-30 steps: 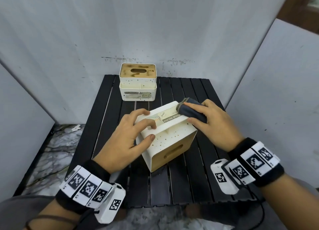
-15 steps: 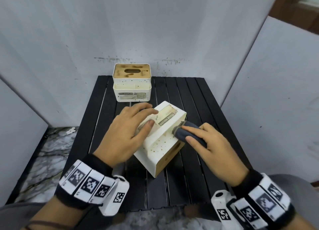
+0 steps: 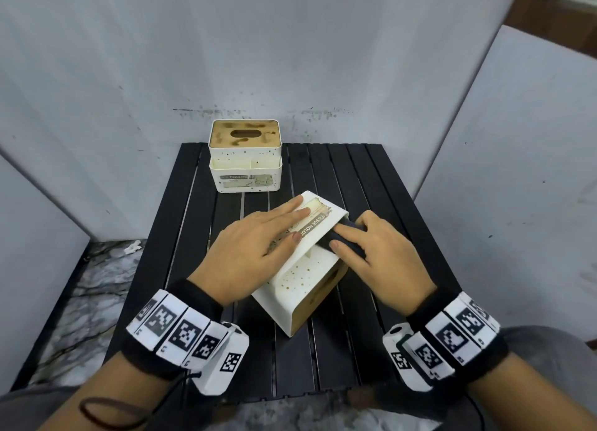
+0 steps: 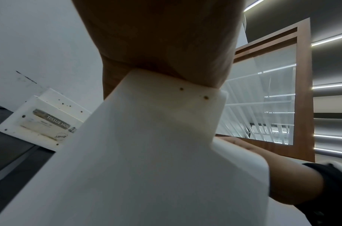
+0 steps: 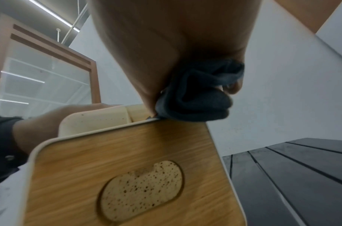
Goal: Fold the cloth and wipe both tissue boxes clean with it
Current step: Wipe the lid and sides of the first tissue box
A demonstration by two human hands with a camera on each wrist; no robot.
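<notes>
At the middle of the black slatted table [image 3: 371,185] we see the right hand [image 3: 381,256] gripping one folded dark grey cloth [image 3: 347,241], fingers curled over the top of it and the thumb tucked under; the right wrist view shows the cloth [image 5: 199,97] bunched in layers between thumb and fingers and pressed against the upper edge of the near tissue box [image 5: 127,175]. That near tissue box [image 3: 307,278] lies tipped on its side, set at an angle across the slats, its wooden lid with the oval slot facing the person's right. The cloth sits in the step where the box's front pocket meets its white speckled body. The left hand [image 3: 255,252] lies flat on the box's labelled upper face, fingers straight and close together, pressing down and gripping nothing; from the left wrist view we see only the palm [image 4: 162,38] resting on a white wall of the box [image 4: 146,152]. We count two tissue boxes in all: the second, far tissue box [image 3: 245,159] stands upright near the table's back edge, well apart from both hands, with dark smears on its wooden lid and a label on its front pocket. Each wrist wears one band of black-and-white marker tiles [image 3: 181,337].
</notes>
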